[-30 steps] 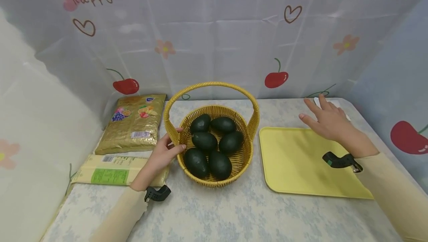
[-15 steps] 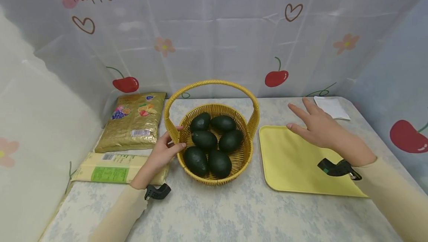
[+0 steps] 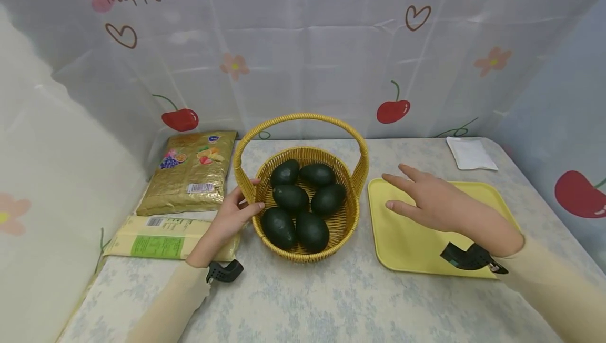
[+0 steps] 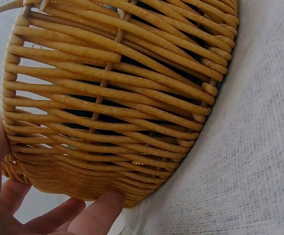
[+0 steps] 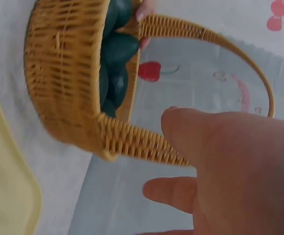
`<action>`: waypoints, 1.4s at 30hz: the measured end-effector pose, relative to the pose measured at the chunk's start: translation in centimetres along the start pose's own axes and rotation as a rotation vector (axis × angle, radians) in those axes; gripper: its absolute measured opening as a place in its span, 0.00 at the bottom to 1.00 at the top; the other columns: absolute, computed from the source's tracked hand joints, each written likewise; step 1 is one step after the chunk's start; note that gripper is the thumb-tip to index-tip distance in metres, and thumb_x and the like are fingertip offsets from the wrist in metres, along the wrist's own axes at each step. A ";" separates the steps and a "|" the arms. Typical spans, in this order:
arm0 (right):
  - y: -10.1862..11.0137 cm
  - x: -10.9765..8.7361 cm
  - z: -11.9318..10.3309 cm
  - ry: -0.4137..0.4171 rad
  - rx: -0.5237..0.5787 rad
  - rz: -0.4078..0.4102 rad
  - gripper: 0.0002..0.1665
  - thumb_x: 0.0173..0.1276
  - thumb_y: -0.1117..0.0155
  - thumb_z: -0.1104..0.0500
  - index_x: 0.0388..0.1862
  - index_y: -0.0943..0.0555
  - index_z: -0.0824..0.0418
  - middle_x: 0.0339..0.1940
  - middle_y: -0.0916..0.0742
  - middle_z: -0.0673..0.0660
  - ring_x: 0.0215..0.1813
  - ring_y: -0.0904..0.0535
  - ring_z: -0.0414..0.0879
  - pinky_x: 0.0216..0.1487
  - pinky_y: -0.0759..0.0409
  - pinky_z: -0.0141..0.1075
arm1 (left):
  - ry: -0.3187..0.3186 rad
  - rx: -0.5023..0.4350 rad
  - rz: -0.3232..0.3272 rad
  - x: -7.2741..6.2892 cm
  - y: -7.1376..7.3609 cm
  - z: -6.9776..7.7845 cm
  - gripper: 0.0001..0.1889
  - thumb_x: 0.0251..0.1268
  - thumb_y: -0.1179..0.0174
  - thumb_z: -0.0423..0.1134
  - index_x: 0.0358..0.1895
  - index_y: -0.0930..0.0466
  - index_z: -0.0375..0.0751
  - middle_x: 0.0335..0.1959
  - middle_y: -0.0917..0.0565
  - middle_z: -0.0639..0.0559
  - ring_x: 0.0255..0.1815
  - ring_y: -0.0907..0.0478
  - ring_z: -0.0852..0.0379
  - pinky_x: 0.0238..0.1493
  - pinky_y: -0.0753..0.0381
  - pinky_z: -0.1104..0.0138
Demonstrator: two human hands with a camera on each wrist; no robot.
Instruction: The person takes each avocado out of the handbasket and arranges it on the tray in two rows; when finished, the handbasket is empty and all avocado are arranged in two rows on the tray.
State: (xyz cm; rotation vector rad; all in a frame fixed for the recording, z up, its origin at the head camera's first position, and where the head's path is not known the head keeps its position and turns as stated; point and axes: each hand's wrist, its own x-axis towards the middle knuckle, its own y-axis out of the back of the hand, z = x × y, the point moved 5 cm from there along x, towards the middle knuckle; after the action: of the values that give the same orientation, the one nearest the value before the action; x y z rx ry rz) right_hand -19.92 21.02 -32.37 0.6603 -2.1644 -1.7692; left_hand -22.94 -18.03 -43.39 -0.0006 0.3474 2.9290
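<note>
A yellow wicker basket (image 3: 305,259) with a tall arched handle stands mid-table, holding several dark green avocados (image 3: 291,198). My left hand (image 3: 232,217) grips its left side at the foot of the handle, thumb over the rim. From the left wrist view, the fingers (image 4: 100,210) lie against the woven outer wall (image 4: 107,107). With its fingers spread and nothing in it, my right hand (image 3: 437,203) hovers over a yellow tray (image 3: 407,248) to the basket's right. In the right wrist view its thumb (image 5: 185,127) overlaps the basket handle (image 5: 142,142).
Left of the basket lie a gold foil bag (image 3: 189,174) with fruit pictures and, nearer, a pale yellow packet (image 3: 156,238) with a green label. A small white packet (image 3: 471,153) is at the back right. A printed curtain (image 3: 303,59) hangs behind the table.
My right hand has moved left and nearer over the tray, uncovering the white packet at the back right. The left hand keeps its grip on the basket, which stays in place.
</note>
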 end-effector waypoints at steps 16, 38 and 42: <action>-2.2 3.5 -7.8 0.345 0.120 -0.009 0.28 0.76 0.39 0.45 0.66 0.20 0.60 0.54 0.12 0.53 0.44 0.17 0.41 0.46 0.18 0.37 | -0.030 0.010 0.001 0.1 0.1 -0.1 0.32 0.69 0.39 0.32 0.76 0.35 0.41 0.68 0.26 0.31 0.63 0.21 0.36 0.48 0.17 0.70; -8.7 8.0 -11.6 0.311 0.250 -0.129 0.29 0.73 0.36 0.51 0.70 0.24 0.57 0.65 0.18 0.60 0.65 0.21 0.55 0.62 0.20 0.48 | -0.037 0.022 -0.009 0.2 0.2 -0.3 0.32 0.70 0.41 0.31 0.77 0.36 0.42 0.67 0.24 0.32 0.60 0.20 0.39 0.48 0.17 0.70; -8.7 8.0 -11.6 0.334 0.253 -0.124 0.27 0.73 0.36 0.53 0.68 0.22 0.57 0.64 0.18 0.60 0.64 0.21 0.54 0.62 0.20 0.48 | -0.034 0.020 -0.011 0.3 0.2 -0.3 0.32 0.70 0.41 0.31 0.76 0.36 0.42 0.67 0.24 0.32 0.61 0.20 0.37 0.48 0.17 0.69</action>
State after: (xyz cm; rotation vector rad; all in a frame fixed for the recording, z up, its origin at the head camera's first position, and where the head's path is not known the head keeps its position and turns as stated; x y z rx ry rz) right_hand -19.73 5.82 -38.94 1.0866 -2.1640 -1.3292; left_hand -23.23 -18.21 -43.61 0.0494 0.3709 2.9103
